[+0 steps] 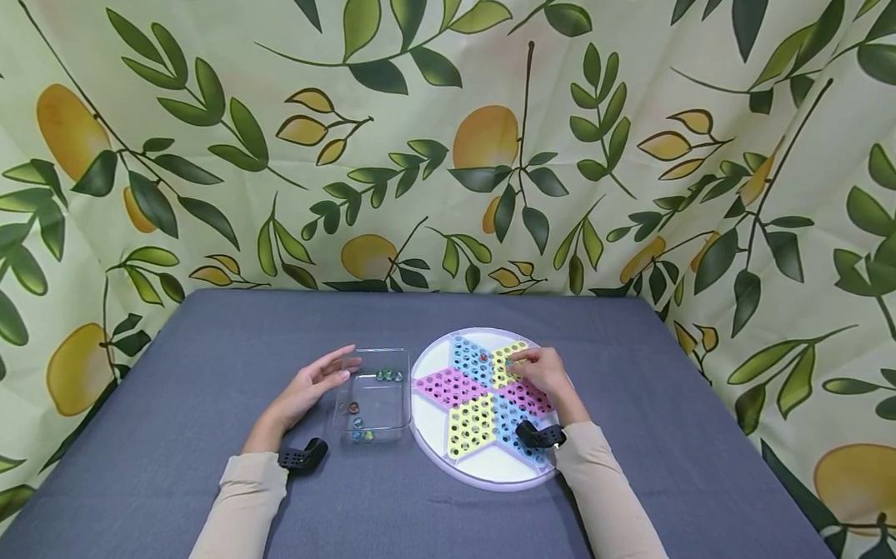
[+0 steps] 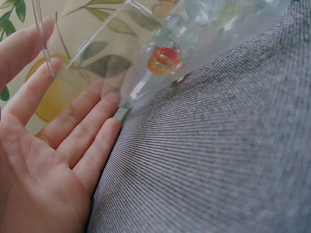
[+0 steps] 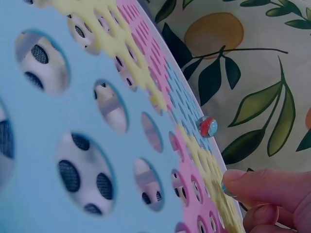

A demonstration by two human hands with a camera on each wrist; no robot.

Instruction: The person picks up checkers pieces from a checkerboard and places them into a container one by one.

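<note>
The fingers of my left hand (image 1: 314,382) are extended and touch the left side of a clear plastic box (image 1: 384,402). Inside the box lie several glass marbles (image 1: 389,376), among them a red-swirled marble (image 2: 163,61) near the wall. Over the far yellow section of a round Chinese checkers board (image 1: 429,412), my right hand (image 1: 547,375) pinches a small bluish marble (image 3: 225,190) between thumb and finger, mostly hidden by them. A red and blue marble (image 3: 208,126) sits in the far blue section of the board.
A grey-blue cloth (image 1: 227,362) covers the table. Behind it hangs a leaf-patterned fabric (image 1: 437,187). The box stands just left of the board. Black wrist cameras (image 1: 303,456) are strapped to both wrists.
</note>
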